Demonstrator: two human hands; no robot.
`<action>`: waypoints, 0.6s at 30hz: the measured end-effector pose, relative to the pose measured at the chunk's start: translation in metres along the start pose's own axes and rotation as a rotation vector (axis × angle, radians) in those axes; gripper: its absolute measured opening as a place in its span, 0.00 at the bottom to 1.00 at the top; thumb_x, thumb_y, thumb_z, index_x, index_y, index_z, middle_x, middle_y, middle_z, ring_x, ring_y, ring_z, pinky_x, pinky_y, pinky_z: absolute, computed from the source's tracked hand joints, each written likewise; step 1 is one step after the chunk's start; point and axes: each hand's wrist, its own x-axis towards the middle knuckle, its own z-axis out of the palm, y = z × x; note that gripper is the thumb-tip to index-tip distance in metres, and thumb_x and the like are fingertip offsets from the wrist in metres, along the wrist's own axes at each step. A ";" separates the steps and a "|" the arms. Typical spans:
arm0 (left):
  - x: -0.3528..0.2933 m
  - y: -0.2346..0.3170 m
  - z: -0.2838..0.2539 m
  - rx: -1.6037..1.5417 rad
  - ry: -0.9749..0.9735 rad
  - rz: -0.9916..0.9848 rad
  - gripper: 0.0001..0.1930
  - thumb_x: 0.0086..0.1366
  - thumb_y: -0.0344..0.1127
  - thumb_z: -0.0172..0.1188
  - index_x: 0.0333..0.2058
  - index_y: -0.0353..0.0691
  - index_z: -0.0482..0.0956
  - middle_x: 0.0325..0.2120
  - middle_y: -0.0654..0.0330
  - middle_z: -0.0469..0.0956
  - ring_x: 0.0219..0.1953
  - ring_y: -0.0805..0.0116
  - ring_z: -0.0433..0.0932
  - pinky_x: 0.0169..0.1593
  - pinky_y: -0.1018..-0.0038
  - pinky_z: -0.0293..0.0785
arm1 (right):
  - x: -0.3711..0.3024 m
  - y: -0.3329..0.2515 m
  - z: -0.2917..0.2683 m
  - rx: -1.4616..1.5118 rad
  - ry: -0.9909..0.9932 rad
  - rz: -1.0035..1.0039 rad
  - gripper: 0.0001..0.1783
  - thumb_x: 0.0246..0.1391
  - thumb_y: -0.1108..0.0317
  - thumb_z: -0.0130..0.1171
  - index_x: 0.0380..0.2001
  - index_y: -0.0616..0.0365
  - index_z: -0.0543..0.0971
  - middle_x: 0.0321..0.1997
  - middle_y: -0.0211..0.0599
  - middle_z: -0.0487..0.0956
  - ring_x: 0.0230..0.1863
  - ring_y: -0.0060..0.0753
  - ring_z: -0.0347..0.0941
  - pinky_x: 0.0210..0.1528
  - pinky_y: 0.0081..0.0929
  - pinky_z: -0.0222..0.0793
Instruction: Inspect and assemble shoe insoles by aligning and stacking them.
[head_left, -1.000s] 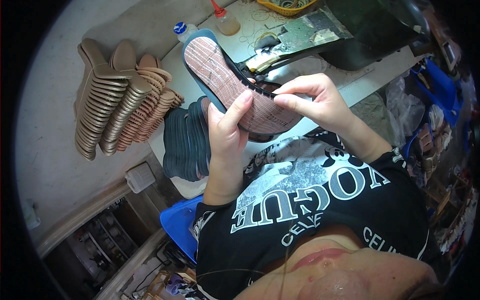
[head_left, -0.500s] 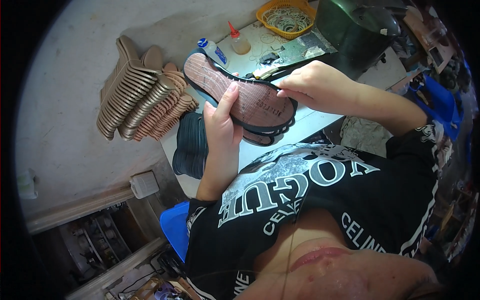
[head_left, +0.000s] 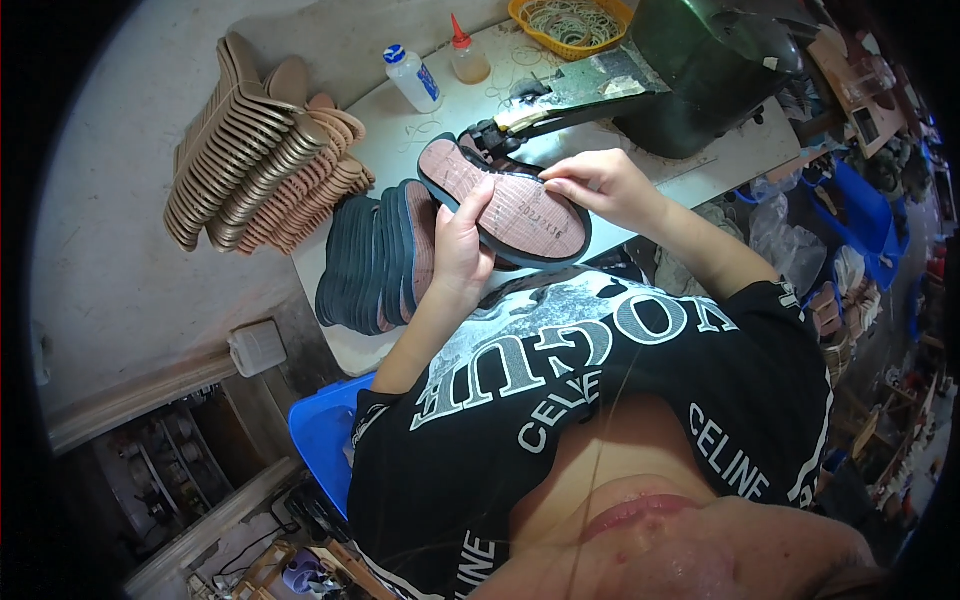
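Observation:
A dark-rimmed shoe sole with a reddish-brown face (head_left: 520,212) is held over the table edge. My left hand (head_left: 458,255) grips its near side, thumb lying along the face. My right hand (head_left: 600,187) pinches its far edge with the fingertips. Just to the left, a row of similar dark soles (head_left: 365,262) stands on edge on the white table (head_left: 420,130).
A fanned stack of tan insoles (head_left: 260,150) lies at the table's left. A white bottle with a blue cap (head_left: 412,78), a red-tipped glue bottle (head_left: 466,55), a yellow basket of rubber bands (head_left: 570,22) and a dark green machine (head_left: 710,70) sit behind. A blue stool (head_left: 322,435) is below.
The view has shifted so the sole and both hands now sit lower and nearer to me. The sole has turned flatter. Both hands keep their hold.

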 end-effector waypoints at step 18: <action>-0.024 0.013 0.013 0.174 -0.062 0.153 0.08 0.63 0.26 0.56 0.41 0.32 0.73 0.36 0.57 0.78 0.36 0.73 0.78 0.41 0.75 0.76 | 0.021 -0.004 -0.004 -0.425 -0.135 -0.365 0.05 0.51 0.71 0.58 0.26 0.62 0.75 0.24 0.43 0.76 0.25 0.44 0.73 0.29 0.31 0.70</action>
